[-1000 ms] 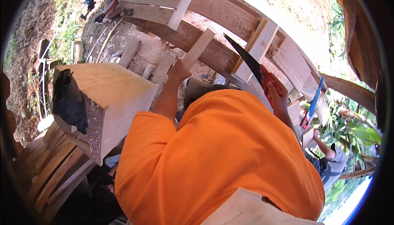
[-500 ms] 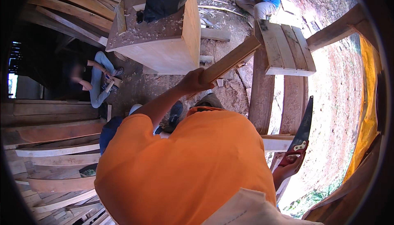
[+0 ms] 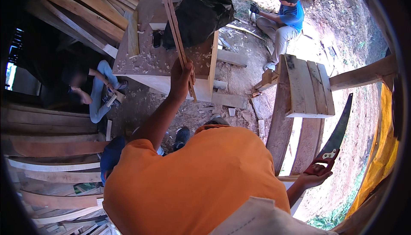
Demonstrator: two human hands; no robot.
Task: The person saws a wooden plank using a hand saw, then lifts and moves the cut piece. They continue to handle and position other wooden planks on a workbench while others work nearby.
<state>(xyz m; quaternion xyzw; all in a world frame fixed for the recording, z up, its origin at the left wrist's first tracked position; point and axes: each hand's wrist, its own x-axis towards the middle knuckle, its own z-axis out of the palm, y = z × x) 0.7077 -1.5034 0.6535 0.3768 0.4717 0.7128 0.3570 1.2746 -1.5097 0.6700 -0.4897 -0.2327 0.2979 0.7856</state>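
Observation:
My left hand [image 3: 183, 77] is closed round a narrow wooden strip [image 3: 174, 27], raised in front of me with its far end over the workbench [image 3: 143, 65]. The strip looks like two thin lengths lying side by side. Out to the right, my right hand [image 3: 317, 176] grips the red handle of a handsaw [image 3: 339, 132]. Its dark blade points forward and slightly right, apart from any wood. Beyond the strip lies a crumpled black plastic sheet [image 3: 201, 16] on the bench among wood shavings.
A slatted wooden stand [image 3: 306, 87] on long beams is at right. One person in blue [image 3: 284, 23] sits at the far right, holding a tool; another [image 3: 100, 89] sits at left with a small wood piece. Planks [image 3: 60, 149] are stacked left. A yellow tarp [image 3: 381, 140] hangs right.
The strip in my left hand has swung from pointing right to pointing forward over the bench. My right hand has moved outward to the right with the handsaw. My view has shifted.

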